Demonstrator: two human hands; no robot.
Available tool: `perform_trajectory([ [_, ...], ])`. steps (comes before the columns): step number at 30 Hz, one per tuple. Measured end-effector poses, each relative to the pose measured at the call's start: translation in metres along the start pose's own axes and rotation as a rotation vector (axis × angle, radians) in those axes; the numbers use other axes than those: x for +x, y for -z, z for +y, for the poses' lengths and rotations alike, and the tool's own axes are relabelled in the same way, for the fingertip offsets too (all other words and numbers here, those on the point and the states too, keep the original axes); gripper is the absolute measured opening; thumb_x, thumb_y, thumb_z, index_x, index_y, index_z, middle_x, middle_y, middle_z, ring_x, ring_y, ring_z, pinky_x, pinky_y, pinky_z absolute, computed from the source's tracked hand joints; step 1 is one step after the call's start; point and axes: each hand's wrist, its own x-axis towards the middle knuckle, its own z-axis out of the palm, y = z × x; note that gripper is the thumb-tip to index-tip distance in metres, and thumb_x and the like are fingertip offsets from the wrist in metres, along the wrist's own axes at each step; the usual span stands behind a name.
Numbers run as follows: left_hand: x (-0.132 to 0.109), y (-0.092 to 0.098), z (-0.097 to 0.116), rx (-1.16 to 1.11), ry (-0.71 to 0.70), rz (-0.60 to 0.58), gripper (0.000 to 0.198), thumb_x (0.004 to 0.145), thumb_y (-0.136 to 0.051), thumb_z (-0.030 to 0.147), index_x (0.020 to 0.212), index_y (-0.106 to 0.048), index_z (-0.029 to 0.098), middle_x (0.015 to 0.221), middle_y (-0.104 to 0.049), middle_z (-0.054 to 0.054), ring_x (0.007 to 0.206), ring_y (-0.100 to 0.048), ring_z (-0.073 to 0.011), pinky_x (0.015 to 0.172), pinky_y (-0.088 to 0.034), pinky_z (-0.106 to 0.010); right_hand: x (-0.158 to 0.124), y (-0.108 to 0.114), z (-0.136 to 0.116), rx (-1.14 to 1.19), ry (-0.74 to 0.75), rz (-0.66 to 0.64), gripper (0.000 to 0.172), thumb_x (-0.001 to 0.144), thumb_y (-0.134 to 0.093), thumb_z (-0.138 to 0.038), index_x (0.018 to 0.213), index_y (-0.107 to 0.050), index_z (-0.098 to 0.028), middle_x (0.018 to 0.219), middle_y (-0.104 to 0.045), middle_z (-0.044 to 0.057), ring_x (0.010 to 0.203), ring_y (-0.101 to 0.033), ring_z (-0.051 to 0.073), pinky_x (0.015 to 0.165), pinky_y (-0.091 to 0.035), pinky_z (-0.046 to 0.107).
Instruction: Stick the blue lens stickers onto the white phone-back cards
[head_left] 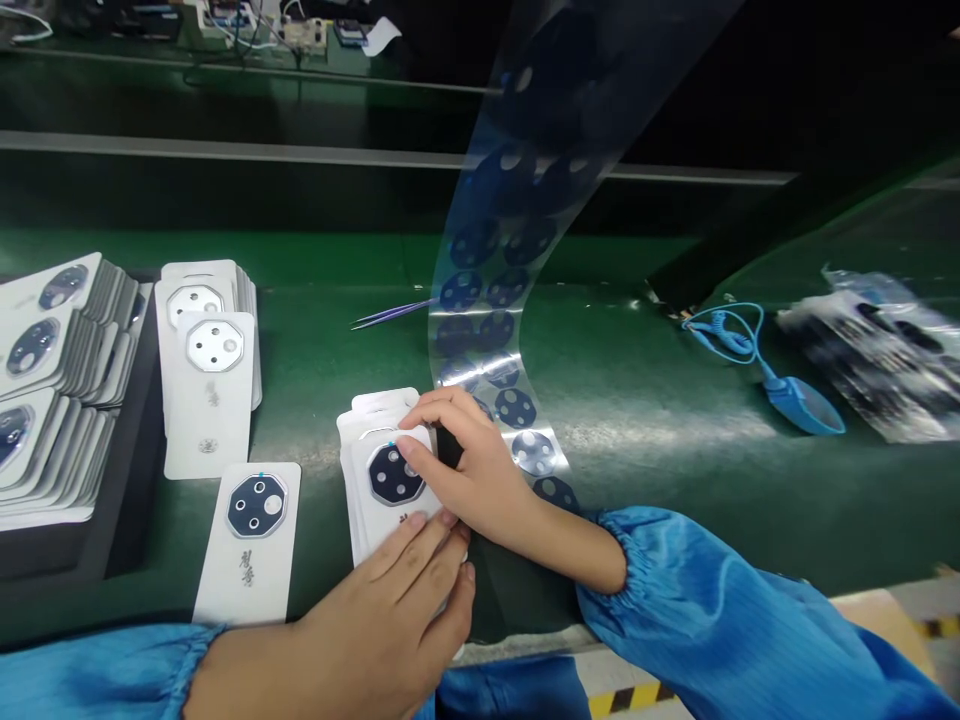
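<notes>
Surface: green workbench point(622, 420), viewed from above.
Far left of surface: black tray point(127, 480), holding rows of white lens cards.
Beside tray: two white card piles point(210, 440).
Near front edge: single lens card point(244, 590), lying flat, apart from the hands.
Centre, near front edge: card stack point(379, 430), topped by an octagonal dark lens piece.
Left hand point(397, 610): fingers held together, tips pressed to the stack's lower right edge.
Right hand point(469, 470): narrowly curved over the stack, fingers on its upper edge.
Beyond right hand: transparent film strip point(495, 340), bearing dark round pieces, rising from the surface.
Left of strip: tweezers point(390, 314).
Right of surface: blue wrist strap point(802, 405); plastic bag point(877, 360), blurred.
</notes>
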Motion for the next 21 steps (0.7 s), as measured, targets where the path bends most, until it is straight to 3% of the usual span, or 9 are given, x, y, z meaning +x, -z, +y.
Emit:
perform_trajectory([
  [12, 0.000, 0.002, -0.002, 0.020, -0.049, -0.027, 0.054, 0.097, -0.048, 0.040, 0.135, -0.052, 0.001, 0.144, -0.050, -0.030, 0.138, -0.045, -0.0438, 0.120, -0.011, -0.056, 0.011, 0.022, 0.003, 0.198, -0.160, -0.318, 0.031, 0.086, -0.058, -0.010, 0.109, -0.073, -0.024, 0.118, -0.057, 0.006, 0.127, -0.051, 0.021, 0.112, -0.036, 0.044],
  [21, 0.000, 0.006, 0.000, -0.004, -0.030, -0.071, 0.055, 0.097, -0.050, 0.039, 0.138, -0.050, 0.002, 0.145, -0.050, -0.028, 0.140, -0.044, -0.0421, 0.121, -0.015, -0.054, 0.008, 0.003, -0.006, 0.099, -0.201, -0.133, 0.017, 0.080, -0.066, -0.011, 0.091, -0.070, -0.023, 0.108, -0.057, 0.004, 0.116, -0.052, 0.023, 0.110, -0.036, 0.045],
])
